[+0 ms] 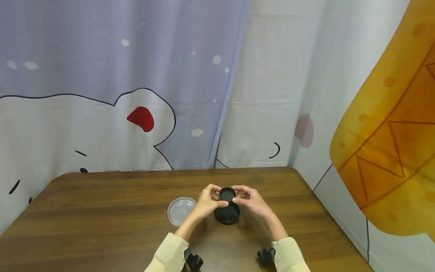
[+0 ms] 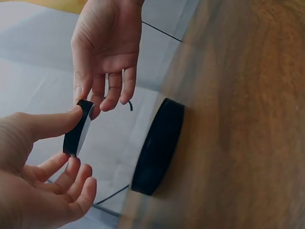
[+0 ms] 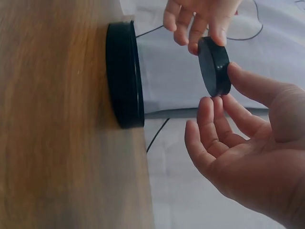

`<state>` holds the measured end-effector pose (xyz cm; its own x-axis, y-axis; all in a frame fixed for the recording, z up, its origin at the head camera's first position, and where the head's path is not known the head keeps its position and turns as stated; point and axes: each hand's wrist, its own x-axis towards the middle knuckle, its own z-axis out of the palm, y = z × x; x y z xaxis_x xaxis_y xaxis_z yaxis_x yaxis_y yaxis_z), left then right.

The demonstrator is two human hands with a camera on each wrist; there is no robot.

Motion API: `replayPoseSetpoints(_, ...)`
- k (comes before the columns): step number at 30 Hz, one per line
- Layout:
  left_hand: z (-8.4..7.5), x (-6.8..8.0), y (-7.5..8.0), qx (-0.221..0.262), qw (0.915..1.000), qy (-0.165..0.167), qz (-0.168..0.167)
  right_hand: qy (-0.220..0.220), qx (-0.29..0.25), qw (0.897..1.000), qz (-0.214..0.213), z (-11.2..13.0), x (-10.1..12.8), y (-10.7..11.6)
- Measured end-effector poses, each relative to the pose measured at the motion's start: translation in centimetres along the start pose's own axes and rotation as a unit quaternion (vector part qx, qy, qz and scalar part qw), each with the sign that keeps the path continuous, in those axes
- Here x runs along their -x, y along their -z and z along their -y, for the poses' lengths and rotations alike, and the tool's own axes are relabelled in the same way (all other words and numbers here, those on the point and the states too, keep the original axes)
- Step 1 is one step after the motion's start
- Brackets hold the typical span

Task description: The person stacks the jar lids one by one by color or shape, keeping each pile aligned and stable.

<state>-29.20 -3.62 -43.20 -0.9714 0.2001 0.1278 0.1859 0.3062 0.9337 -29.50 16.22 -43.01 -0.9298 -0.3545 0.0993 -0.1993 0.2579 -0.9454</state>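
A small black round dish [image 1: 227, 194], shallow and rimmed, is held up between both hands. My left hand [image 1: 205, 203] pinches its left edge with thumb and fingertips, and my right hand [image 1: 254, 202] pinches the right edge the same way. In the left wrist view the small dish [image 2: 77, 129] is seen edge-on, off the table, its underside paler. Beneath it a larger black round container [image 1: 227, 216] stands on the table; the right wrist view shows that container's [image 3: 125, 76] low side wall, with a gap between it and the raised dish.
A clear plastic round lid or dish [image 1: 181, 212] lies on the wooden table [image 1: 112, 211], just left of the left forearm. Printed curtains [image 1: 190, 83] hang behind the table's far edge and along its right side. Each wrist wears a small black camera.
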Motion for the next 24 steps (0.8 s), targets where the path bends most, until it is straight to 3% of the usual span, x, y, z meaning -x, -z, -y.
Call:
replayPoseSetpoints(11, 1.6, 0.1, -1.4, -0.064, 0.9977, -0.015, -0.018, -0.041, 0.021, 0.999, 0.009, -2.5, -0.5, 0.2)
replayPoseSetpoints(16, 2.2, 0.1, -1.9, -0.079, 0.9965, 0.010, -0.028, -0.036, 0.036, 0.999, 0.007, -3.0, -0.7, 0.0)
replayPoseSetpoints(24, 2.9, 0.0, -2.2, -0.084, 0.9954, 0.045, -0.010, -0.048, 0.042, 0.997, 0.035, -3.6, -0.6, 0.3)
